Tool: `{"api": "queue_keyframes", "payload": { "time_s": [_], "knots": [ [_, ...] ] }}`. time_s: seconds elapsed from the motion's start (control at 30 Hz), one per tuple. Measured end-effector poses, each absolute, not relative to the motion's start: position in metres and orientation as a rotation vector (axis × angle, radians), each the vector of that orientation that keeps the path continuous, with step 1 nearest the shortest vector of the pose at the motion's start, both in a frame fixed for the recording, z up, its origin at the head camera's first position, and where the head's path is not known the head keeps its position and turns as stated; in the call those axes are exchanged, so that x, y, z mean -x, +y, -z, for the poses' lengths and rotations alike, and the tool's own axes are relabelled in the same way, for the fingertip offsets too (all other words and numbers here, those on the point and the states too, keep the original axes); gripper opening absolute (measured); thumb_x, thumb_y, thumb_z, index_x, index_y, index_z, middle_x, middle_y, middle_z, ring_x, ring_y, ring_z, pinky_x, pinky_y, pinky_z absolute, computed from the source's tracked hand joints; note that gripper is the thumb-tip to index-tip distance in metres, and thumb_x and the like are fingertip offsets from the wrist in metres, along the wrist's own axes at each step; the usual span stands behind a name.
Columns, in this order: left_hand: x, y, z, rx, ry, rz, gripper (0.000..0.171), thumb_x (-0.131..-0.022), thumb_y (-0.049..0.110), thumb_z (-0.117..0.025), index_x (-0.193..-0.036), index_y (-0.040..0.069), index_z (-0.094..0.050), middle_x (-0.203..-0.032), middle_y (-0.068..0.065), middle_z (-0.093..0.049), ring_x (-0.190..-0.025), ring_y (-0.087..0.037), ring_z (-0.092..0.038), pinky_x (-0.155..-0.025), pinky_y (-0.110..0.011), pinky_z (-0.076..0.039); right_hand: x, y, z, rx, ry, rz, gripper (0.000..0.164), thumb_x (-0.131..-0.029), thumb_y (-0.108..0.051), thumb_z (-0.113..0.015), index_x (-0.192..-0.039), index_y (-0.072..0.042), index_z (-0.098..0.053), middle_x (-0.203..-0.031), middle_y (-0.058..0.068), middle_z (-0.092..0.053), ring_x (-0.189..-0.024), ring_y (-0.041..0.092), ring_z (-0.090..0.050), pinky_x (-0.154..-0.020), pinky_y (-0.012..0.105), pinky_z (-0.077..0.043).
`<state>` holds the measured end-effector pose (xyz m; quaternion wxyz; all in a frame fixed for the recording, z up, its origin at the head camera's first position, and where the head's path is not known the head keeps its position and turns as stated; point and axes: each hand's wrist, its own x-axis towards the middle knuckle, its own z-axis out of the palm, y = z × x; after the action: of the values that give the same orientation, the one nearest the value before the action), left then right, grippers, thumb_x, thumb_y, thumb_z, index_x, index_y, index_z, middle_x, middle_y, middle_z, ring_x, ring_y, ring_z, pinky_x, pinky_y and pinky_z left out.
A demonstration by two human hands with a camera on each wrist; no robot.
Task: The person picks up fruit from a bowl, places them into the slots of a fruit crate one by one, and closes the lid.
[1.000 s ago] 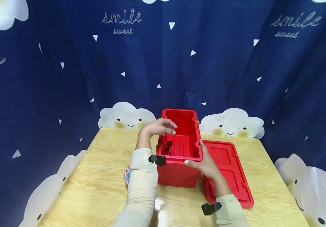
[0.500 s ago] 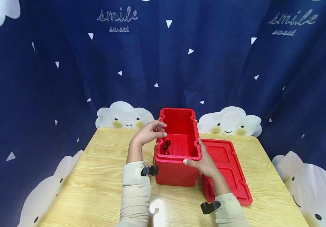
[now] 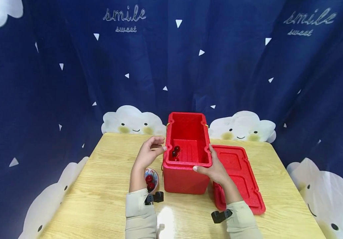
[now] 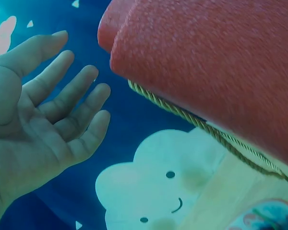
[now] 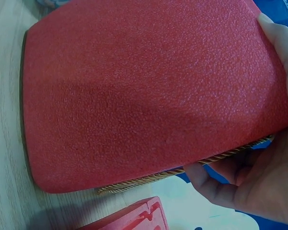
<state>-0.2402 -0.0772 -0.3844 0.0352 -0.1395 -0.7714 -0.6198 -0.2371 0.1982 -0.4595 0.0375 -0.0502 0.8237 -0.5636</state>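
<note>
A red foam box (image 3: 186, 179) stands open-topped in the middle of the table, with several round dark red fruits (image 3: 176, 153) in its near left corner. My right hand (image 3: 219, 171) grips the box at its near right corner, thumb over the front rim. The right wrist view has its fingers (image 5: 211, 187) along the side by a gold cord (image 5: 182, 172). On the left, my left hand (image 3: 147, 154) is empty, fingers (image 4: 86, 103) spread and slightly bent beside the box. Partly behind that forearm sits a patterned bowl (image 3: 155, 173) with red round fruits (image 3: 149, 182).
The red lid (image 3: 234, 163) lies flat on the wooden table (image 3: 105, 186), to the right of the box and partly under my right forearm. A dark blue curtain (image 3: 147, 59) with white clouds hangs behind and around the table.
My left hand has moved left and down, from over the box opening to outside its left rim. The bowl of fruits shows beside the forearm. The right hand keeps its grip on the box.
</note>
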Motion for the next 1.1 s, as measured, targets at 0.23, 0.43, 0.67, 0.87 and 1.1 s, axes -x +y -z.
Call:
{"api": "queue_keyframes", "payload": {
  "time_s": [0.23,0.43,0.67,0.87,1.1],
  "knots": [
    [0.228,-0.088,0.398,0.306,-2.308,1.940,0.032,-0.085,0.000,-0.064,-0.116,-0.004,-0.057,-0.113,-0.020,-0.057,-0.104,-0.035,-0.053,-0.087,-0.041,-0.044,0.236,0.199,0.454,0.152,2.499,1.743,0.115,-0.065,-0.032,-0.083,-0.149,-0.022,-0.006,-0.139,0.012,-0.033,-0.121,0.032,-0.038,-0.080,0.044,-0.050],
    [0.230,-0.102,0.429,0.221,-2.240,2.019,0.035,-0.084,-0.001,-0.065,-0.117,-0.002,-0.057,-0.113,-0.018,-0.057,-0.104,-0.036,-0.053,-0.083,-0.037,-0.046,0.239,0.200,0.459,0.162,2.518,1.741,0.115,-0.065,-0.034,-0.083,-0.149,-0.023,-0.006,-0.139,0.011,-0.033,-0.121,0.032,-0.039,-0.080,0.043,-0.050],
    [0.228,-0.112,0.459,0.142,-2.212,1.991,0.035,-0.083,0.002,-0.067,-0.116,0.002,-0.058,-0.113,-0.014,-0.057,-0.102,-0.032,-0.054,-0.082,-0.033,-0.047,0.239,0.199,0.459,0.173,2.493,1.762,0.115,-0.065,-0.032,-0.083,-0.149,-0.024,-0.006,-0.140,0.012,-0.032,-0.122,0.032,-0.038,-0.080,0.043,-0.050],
    [0.217,-0.123,0.476,0.045,-2.208,1.999,0.034,-0.083,-0.001,-0.066,-0.115,0.000,-0.058,-0.113,-0.014,-0.057,-0.104,-0.035,-0.052,-0.086,-0.035,-0.044,0.238,0.197,0.461,0.177,2.477,1.773,0.114,-0.065,-0.031,-0.084,-0.149,-0.024,-0.007,-0.138,0.010,-0.034,-0.121,0.032,-0.038,-0.078,0.042,-0.051],
    [0.210,-0.132,0.491,-0.032,-2.237,1.981,0.034,-0.082,-0.003,-0.064,-0.115,-0.002,-0.057,-0.113,-0.014,-0.057,-0.100,-0.030,-0.053,-0.081,-0.030,-0.045,0.239,0.197,0.461,0.187,2.464,1.783,0.114,-0.066,-0.031,-0.083,-0.149,-0.024,-0.006,-0.139,0.013,-0.032,-0.121,0.033,-0.038,-0.080,0.043,-0.050]
  ]
}}
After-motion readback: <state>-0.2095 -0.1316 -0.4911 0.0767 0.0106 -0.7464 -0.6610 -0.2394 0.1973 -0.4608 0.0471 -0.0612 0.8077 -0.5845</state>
